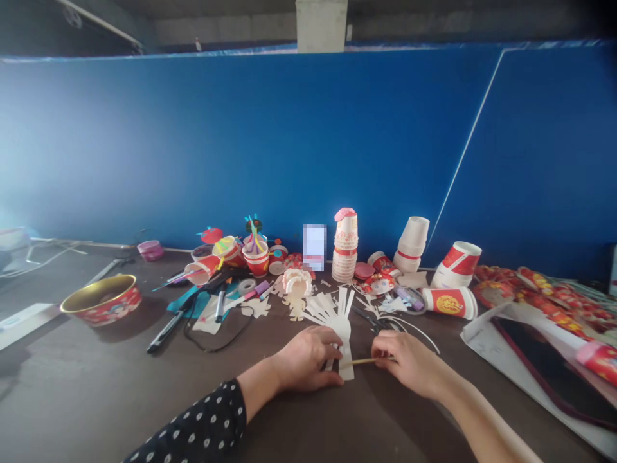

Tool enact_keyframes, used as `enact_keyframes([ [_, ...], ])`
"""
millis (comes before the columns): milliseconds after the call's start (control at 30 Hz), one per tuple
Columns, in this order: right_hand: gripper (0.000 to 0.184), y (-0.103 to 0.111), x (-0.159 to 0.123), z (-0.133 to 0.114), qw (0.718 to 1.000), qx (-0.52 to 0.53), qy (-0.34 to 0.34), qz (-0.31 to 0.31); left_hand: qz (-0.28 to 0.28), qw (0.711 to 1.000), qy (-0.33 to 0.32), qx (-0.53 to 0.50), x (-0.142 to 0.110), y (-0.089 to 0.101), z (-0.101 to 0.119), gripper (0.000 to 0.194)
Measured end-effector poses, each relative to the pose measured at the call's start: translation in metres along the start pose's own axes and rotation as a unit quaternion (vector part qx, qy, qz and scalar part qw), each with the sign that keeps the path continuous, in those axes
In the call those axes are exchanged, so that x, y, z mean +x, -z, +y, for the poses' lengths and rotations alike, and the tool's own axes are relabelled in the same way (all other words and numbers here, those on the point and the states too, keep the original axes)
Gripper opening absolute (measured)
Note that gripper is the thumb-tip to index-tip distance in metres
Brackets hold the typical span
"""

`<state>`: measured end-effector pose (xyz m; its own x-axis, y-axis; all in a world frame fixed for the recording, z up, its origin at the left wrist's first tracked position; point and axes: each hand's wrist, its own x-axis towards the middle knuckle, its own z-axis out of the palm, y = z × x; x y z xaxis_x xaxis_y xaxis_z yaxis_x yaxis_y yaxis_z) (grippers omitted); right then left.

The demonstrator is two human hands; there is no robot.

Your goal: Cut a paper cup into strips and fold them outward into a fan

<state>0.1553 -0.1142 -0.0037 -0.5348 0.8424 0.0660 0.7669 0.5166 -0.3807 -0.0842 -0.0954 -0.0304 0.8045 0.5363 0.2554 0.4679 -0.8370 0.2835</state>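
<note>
While the left hand pins it to the dark tabletop (87,392), the white paper cutout (340,328) lies straight ahead of the person, between the two hands. Its long axis runs away from the body, with a fan of cut strips pointing forward and a narrow tail strip (346,368) coming back toward the wrists. The left hand (306,359) sits over the cutout's near part, half closed, its fingers curled across the paper; the thumb is hidden. The right hand (409,363), slightly farther from the cutout, is nearly closed, its fingertips pinching a thin wooden stick (366,361). The stick lies crosswise to the cutout, and its tip appears to touch the tail strip.

Just beyond the right hand lie dark scissors (371,319) and thin curved paper offcuts (417,331). Farther out on that side stands a red paper cup (450,302) on its side. Ahead of the left hand sits a curled paper figure (296,289), with a roll of tape (247,286) and a black marker (166,331) beyond it. A gold-rimmed tin bowl (101,299) stands well off to the left.
</note>
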Motion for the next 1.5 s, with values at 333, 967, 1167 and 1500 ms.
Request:
enact_keyframes([
  [333, 0.017, -0.0026, 0.0002, -0.0019, 0.999, -0.012, 0.035, -0.021, 0.004, 0.999, -0.031, 0.03, -0.001, -0.0023, 0.0006, 0.029],
  [967, 0.018, 0.0011, -0.0006, -0.002, 0.999, -0.016, 0.02, -0.039, 0.027, 0.995, -0.057, 0.071, 0.0019, -0.0066, 0.0043, 0.025],
  [1167, 0.028, 0.0032, -0.0009, -0.0043, 0.998, -0.033, 0.035, -0.047, 0.028, 0.995, -0.067, 0.074, 0.0031, -0.0077, 0.0069, 0.02],
  [1500, 0.029, 0.0025, -0.0016, -0.0041, 0.996, -0.061, 0.044, -0.052, 0.025, 0.996, -0.061, 0.059, 0.0025, -0.0063, 0.0081, 0.023],
])
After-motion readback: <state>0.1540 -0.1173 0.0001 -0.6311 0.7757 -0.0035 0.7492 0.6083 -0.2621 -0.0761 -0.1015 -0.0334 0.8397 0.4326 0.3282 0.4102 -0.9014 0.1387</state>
